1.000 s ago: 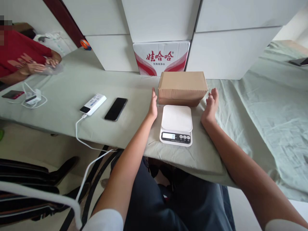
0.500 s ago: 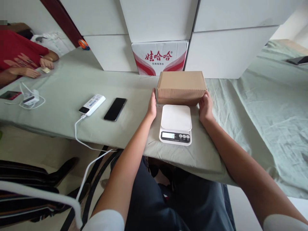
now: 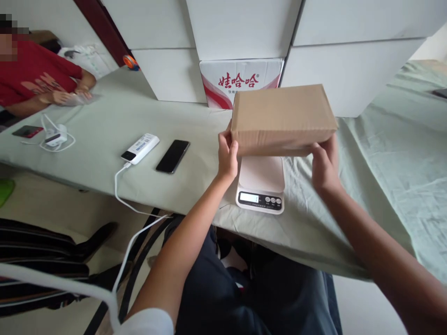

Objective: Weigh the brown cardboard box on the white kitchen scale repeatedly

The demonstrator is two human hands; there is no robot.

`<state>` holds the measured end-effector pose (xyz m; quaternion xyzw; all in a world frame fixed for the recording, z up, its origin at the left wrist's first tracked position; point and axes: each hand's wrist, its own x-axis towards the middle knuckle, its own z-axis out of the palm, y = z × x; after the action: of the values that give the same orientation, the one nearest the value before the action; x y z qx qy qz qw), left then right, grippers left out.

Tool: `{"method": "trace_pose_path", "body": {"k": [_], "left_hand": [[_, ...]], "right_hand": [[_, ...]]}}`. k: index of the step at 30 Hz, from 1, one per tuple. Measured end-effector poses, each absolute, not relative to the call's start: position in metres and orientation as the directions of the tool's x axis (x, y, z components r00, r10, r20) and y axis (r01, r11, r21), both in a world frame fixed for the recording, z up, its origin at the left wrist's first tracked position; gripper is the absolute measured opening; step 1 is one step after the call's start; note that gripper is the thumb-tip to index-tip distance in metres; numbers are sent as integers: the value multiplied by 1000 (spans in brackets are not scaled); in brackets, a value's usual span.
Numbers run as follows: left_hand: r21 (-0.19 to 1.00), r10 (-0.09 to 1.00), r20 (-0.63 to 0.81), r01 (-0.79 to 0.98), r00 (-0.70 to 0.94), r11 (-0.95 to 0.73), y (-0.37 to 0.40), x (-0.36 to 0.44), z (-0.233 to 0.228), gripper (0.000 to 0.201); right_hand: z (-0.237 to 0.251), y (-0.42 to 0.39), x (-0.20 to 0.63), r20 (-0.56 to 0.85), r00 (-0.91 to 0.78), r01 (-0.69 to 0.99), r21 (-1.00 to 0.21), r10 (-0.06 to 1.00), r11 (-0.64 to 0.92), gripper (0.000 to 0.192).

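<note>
The left hand (image 3: 227, 156) holds the left end of a brown cardboard box (image 3: 281, 116), and the right hand (image 3: 324, 165) holds its right end from below. Both hands are closed on the box, one at each end. The box is up in the air, off the counter (image 3: 104, 125), and it hangs just above a white kitchen scale (image 3: 261, 184). The scale sits near the front edge of the counter, and its little screen faces the person. A pale green cloth covers the counter. To the left of the scale lies a black phone (image 3: 172, 156), and just beside that is a white power bank (image 3: 140, 148) with a white cable (image 3: 120, 190) that drops over the front edge. At the back of the counter stands a white and red carton (image 3: 223, 79) between big white boxes (image 3: 240, 28). Far at the left end another person in a red sleeve (image 3: 38, 70) rests their hands on the counter.
</note>
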<state>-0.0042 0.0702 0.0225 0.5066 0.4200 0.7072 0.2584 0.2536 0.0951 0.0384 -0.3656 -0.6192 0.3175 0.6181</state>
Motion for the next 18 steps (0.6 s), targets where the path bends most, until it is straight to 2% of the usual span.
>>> {"method": "trace_pose_path", "body": {"k": [4,8,11,15,18], "left_hand": [[800,687,578,139,-441,-584,39,1,21,62],[798,654,572,150,-496,-584,26,-3,16,57],[812,675,549,123,-493,-570,22,-5,13,56],[809,689,544,81,-480,-582,19,-2,8,59],[811,706,529,38,-471,-583,19,2,4,58]], "right_hand": [[17,59,256,621,57,71,-784,782,617,53],[-6,43,255,692,3,117,-717,722,687,58],[-14,42,256,687,-33,137,-717,726,684,64],[-16,43,259,675,19,167,-730,738,663,68],[-15,43,261,587,90,165,-806,805,569,74]]}}
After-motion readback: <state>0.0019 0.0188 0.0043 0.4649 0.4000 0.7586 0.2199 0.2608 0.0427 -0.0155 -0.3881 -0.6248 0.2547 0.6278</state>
